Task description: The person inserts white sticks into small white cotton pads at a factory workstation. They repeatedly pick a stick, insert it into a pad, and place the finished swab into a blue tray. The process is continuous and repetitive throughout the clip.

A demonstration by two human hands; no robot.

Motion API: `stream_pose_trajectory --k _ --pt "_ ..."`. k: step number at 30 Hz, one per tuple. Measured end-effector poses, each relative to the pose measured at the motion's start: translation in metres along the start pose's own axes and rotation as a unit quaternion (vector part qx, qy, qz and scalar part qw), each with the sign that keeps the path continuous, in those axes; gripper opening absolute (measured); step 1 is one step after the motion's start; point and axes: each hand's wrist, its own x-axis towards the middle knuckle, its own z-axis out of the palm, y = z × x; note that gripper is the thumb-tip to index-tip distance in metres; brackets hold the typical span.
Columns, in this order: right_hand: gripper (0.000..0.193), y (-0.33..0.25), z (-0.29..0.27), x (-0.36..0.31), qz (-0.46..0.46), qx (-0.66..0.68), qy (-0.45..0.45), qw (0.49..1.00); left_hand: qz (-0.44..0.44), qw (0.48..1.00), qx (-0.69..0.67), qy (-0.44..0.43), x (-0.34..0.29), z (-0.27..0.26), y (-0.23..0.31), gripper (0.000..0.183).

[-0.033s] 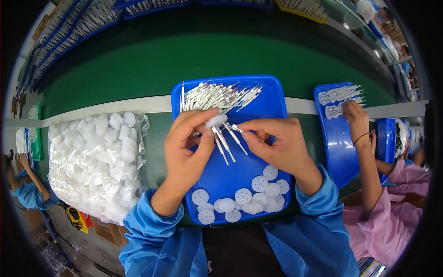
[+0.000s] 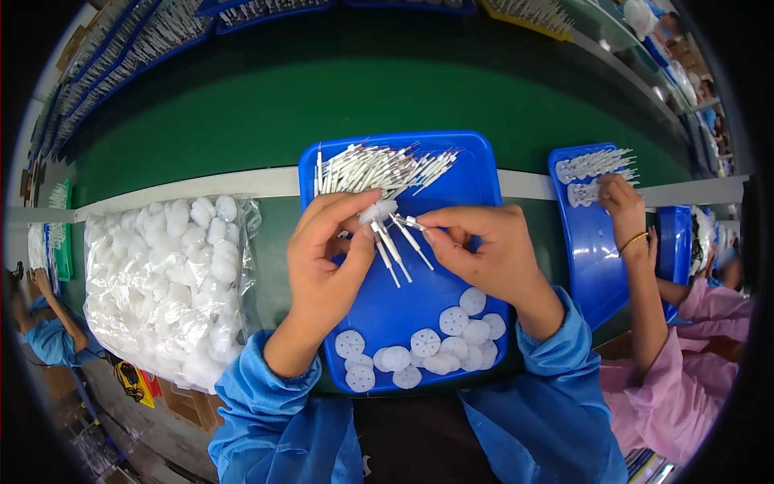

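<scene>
Between thumb and fingers of my left hand (image 2: 330, 250) is a white plastic disc (image 2: 377, 213). Several white rods (image 2: 393, 252) with thin tips stick out of it, pointing down toward me. My right hand (image 2: 488, 250) pinches another slim white rod (image 2: 411, 223), its far end close against the disc; whether it sits in a hole I cannot tell. Both hands are over a blue tray (image 2: 493, 181). A heap of similar rods (image 2: 363, 168) lies at the tray's far end, and loose round discs with small holes (image 2: 426, 343) are scattered along its near end.
Left of the tray lies a clear plastic bag (image 2: 161, 282) full of white discs. On the right, a co-worker's hand (image 2: 623, 206) reaches over another blue tray (image 2: 592, 258) holding rod-filled discs. More loaded trays (image 2: 173, 36) line the far side of the green table (image 2: 363, 97).
</scene>
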Motion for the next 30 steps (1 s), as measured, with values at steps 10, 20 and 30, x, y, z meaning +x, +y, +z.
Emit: stream_pose_trajectory --k 10,20,30 --pt "0.014 -0.002 0.006 0.0 0.019 -0.037 0.007 0.999 0.021 0.999 0.037 -0.021 -0.001 0.005 0.002 0.041" --pt "0.014 0.006 0.016 0.0 -0.125 -0.271 0.094 0.95 0.052 0.979 0.195 -0.038 -0.002 0.008 0.009 0.034" --pt "0.015 0.009 0.021 0.004 -0.217 -0.313 0.1 0.919 -0.077 0.994 0.071 -0.015 -0.007 0.009 0.007 0.033"
